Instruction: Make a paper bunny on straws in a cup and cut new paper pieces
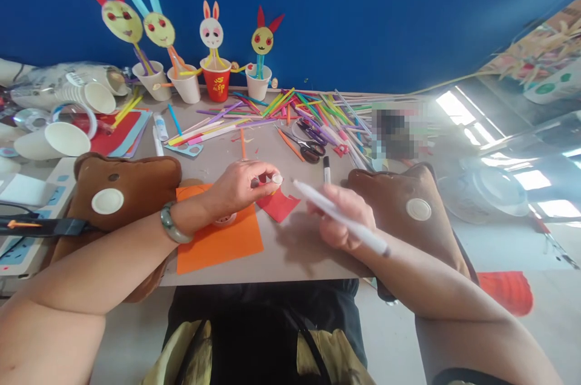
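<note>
My left hand [236, 185] is closed in a pinch over the table, gripping a small white round piece [277, 179] at the fingertips. Just beneath lies a cut scrap of red paper [281, 208]. An orange sheet of paper [195, 258] is under my left wrist, with a small round pale piece [224, 219] on it, partly hidden by the wrist. My right hand [347, 215] is wrapped round a white marker [333, 212], slanting and smeared by motion, held apart from the left hand. A second marker with a black cap [327, 168] stands out behind the right hand.
Scissors [311, 152] and many coloured sticks [290, 108] lie farther back. Several rabbit-faced figures in cups [215, 79] line the blue wall. Brown cushions [136, 182] flank the workspace on both sides. Paper cups [68, 140] and coloured paper sheets [106, 141] sit at left.
</note>
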A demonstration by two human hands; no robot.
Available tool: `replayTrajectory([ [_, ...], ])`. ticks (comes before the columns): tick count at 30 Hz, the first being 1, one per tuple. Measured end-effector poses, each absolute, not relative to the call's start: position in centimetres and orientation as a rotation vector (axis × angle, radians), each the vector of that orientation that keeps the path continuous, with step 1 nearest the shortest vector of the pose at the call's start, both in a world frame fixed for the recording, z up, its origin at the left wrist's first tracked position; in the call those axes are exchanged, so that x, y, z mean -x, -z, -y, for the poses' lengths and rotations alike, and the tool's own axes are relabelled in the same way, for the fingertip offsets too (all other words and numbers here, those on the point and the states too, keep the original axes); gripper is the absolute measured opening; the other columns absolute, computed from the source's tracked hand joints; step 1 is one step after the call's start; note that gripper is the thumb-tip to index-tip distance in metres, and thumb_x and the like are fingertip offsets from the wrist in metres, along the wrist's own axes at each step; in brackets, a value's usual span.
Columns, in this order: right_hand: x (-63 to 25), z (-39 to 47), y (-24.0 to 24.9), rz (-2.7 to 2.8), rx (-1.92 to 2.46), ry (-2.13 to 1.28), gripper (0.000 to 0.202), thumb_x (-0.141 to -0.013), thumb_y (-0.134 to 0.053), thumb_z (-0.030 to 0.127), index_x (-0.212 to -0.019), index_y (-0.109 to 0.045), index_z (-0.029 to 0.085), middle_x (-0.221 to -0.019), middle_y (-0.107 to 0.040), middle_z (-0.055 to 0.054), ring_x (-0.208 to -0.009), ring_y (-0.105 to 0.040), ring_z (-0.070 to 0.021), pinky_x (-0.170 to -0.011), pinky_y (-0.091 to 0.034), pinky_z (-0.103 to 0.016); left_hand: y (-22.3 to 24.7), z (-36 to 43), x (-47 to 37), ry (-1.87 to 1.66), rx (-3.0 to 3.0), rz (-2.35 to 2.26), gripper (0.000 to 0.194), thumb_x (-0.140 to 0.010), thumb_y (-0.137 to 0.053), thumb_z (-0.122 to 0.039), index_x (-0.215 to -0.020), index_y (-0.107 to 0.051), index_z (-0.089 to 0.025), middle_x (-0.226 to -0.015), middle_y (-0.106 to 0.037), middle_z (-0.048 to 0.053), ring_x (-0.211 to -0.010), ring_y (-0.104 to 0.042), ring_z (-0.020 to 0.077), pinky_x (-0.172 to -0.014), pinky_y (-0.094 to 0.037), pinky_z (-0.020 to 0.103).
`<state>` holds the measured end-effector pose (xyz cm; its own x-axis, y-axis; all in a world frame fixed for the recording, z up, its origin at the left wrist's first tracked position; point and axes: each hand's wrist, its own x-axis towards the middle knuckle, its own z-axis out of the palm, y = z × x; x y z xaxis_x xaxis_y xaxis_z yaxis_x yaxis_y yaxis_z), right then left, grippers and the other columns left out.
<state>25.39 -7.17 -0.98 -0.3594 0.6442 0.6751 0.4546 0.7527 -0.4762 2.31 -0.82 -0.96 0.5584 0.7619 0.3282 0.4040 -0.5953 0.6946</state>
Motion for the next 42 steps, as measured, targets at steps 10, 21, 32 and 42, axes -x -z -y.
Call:
replayTrajectory([
  [10, -24.4, 6.8, 2.4, 2.559, 0.417, 0.107, 0.012, -0.089, -0.058, 0.028, -0.099, -0.058, 0.020, -0.076, -0.060, -0.004, -0.062, -0.057, -0.0162, -0.056, -0.052, -0.031, 0.9, 0.8, -2.3, -0.866, -2.217, -0.899, 0.013, -0.091, -0.063, -0.032, -0.091, -0.070, -0.021, -0.088, -0.076, 0.001, -0.076, -0.066, 0.0123, -0.075, -0.053, 0.023],
  [21, -23.5, 6.5, 1.9, 2.679, 0.515, 0.248, 0.018, -0.096, -0.043, 0.025, -0.097, -0.056, 0.013, -0.077, -0.057, -0.005, -0.058, -0.048, -0.0154, -0.052, -0.045, -0.030, 0.9, 0.9, -2.2, -0.881, -2.259, -0.916, 0.016, -0.094, -0.061, -0.034, -0.092, -0.071, -0.022, -0.091, -0.076, 0.001, -0.079, -0.066, 0.0130, -0.082, -0.052, 0.025],
  [32, -23.3, 6.3, 2.1, 2.668, 0.554, 0.212, 0.008, -0.090, -0.047, 0.017, -0.092, -0.054, 0.016, -0.077, -0.054, -0.004, -0.058, -0.046, -0.0143, -0.051, -0.042, -0.028, 0.8, 1.0, -2.3, -0.873, -2.256, -0.915, 0.014, -0.094, -0.061, -0.032, -0.093, -0.071, -0.022, -0.092, -0.076, 0.001, -0.079, -0.067, 0.0135, -0.084, -0.052, 0.027],
  [42, -23.3, 6.4, 2.1, 2.703, 0.596, 0.206, 0.011, -0.092, -0.045, 0.018, -0.085, -0.053, 0.018, -0.075, -0.055, -0.003, -0.058, -0.045, -0.0139, -0.054, -0.043, -0.028, 0.7, 0.9, -2.4, -0.873, -2.283, -0.936, 0.015, -0.094, -0.061, -0.033, -0.092, -0.071, -0.022, -0.088, -0.076, 0.000, -0.076, -0.067, 0.0134, -0.084, -0.052, 0.027],
])
